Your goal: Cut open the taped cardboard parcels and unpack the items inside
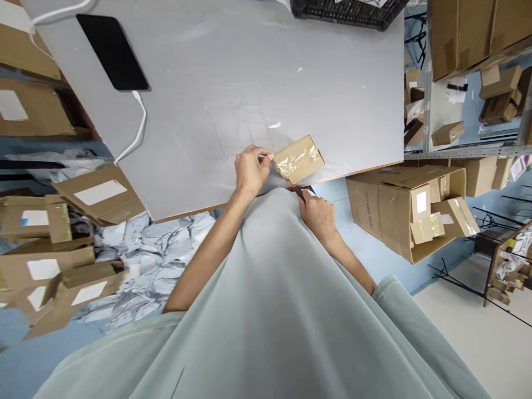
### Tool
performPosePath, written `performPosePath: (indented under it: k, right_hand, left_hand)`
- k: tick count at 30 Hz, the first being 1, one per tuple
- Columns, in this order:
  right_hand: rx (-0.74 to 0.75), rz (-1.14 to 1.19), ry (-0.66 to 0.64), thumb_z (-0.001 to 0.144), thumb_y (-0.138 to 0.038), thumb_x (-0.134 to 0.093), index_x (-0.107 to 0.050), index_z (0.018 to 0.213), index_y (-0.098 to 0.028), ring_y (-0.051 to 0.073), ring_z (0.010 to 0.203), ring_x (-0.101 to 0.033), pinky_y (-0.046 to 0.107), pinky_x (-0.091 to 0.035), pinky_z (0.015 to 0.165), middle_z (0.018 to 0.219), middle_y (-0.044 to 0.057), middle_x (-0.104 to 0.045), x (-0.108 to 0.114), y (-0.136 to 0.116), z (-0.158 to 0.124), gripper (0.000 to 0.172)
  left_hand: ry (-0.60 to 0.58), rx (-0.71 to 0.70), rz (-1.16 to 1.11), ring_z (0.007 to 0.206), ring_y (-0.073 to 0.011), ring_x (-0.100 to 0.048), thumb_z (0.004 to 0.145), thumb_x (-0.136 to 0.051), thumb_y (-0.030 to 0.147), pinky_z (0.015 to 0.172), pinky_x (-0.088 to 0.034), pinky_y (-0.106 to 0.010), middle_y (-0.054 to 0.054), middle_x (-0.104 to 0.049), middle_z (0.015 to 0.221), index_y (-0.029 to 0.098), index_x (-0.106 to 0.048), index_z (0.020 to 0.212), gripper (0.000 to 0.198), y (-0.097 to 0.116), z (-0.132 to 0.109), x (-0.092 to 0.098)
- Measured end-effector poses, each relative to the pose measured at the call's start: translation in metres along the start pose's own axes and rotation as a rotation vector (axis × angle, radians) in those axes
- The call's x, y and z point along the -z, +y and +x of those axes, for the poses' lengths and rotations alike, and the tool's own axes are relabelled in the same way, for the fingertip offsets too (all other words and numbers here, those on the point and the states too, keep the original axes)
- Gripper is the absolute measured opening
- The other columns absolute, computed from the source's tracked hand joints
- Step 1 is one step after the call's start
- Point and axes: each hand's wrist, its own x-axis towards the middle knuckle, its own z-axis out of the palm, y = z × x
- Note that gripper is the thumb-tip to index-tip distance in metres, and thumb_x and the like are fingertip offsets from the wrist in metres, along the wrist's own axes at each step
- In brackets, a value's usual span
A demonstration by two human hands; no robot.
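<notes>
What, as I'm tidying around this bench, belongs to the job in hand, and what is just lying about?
In the job:
small taped cardboard box, gripped by the left hand
red-and-black tool, probably a cutter, in the right hand

Apparently just lying about:
smartphone
white cable
black plastic crate
large open carton holding smaller boxes

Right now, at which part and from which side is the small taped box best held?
Probably by its long sides near the right end, from above. The box lies slantwise on the table with that end free; the left hand and the tool in the right hand are at its left end.
</notes>
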Motion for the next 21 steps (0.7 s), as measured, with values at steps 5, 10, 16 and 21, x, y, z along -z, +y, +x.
performPosePath:
  k: [5, 10, 16, 21]
  right_hand:
    - [-0.003, 0.018, -0.016, 0.124, -0.038, -0.039, -0.066, 0.149, -0.024, 0.028, 0.115, -0.083, 0.035, -0.058, 0.094, 0.126, 0.014, -0.085, 0.004, 0.004, -0.008, 0.040]
    - [0.046, 0.096, 0.086, 0.125, -0.043, -0.034, -0.057, 0.165, -0.032, 0.026, 0.113, -0.082, 0.032, -0.056, 0.092, 0.130, 0.009, -0.086, -0.002, 0.003, 0.001, 0.047]
    - [0.135, 0.138, 0.157, 0.125, -0.042, -0.033, -0.056, 0.164, -0.028, 0.027, 0.116, -0.081, 0.032, -0.055, 0.095, 0.132, 0.010, -0.085, -0.004, -0.002, 0.034, 0.047]
    - [0.147, 0.127, 0.165, 0.125, -0.040, -0.033, -0.059, 0.159, -0.027, 0.028, 0.115, -0.082, 0.034, -0.057, 0.096, 0.131, 0.010, -0.085, -0.005, -0.005, 0.044, 0.044]
  left_hand:
    - [0.022, 0.003, -0.004, 0.094, -0.0250, -0.079, 0.096, -0.071, 0.028, 0.098, -0.062, -0.039, -0.007, -0.083, 0.114, 0.024, -0.083, 0.097, 0.013, -0.001, 0.001, 0.001]
    - [0.035, -0.003, -0.015, 0.093, -0.0243, -0.078, 0.094, -0.071, 0.030, 0.097, -0.063, -0.038, -0.007, -0.084, 0.112, 0.024, -0.083, 0.097, 0.014, -0.004, 0.005, 0.000]
    - [0.001, 0.005, -0.021, 0.094, -0.0237, -0.078, 0.095, -0.071, 0.032, 0.098, -0.063, -0.039, -0.008, -0.083, 0.114, 0.023, -0.084, 0.098, 0.015, -0.008, 0.004, -0.001]
    - [0.010, 0.018, -0.036, 0.093, -0.0231, -0.077, 0.095, -0.073, 0.033, 0.099, -0.062, -0.038, -0.008, -0.083, 0.115, 0.023, -0.083, 0.100, 0.015, -0.008, 0.004, -0.001]
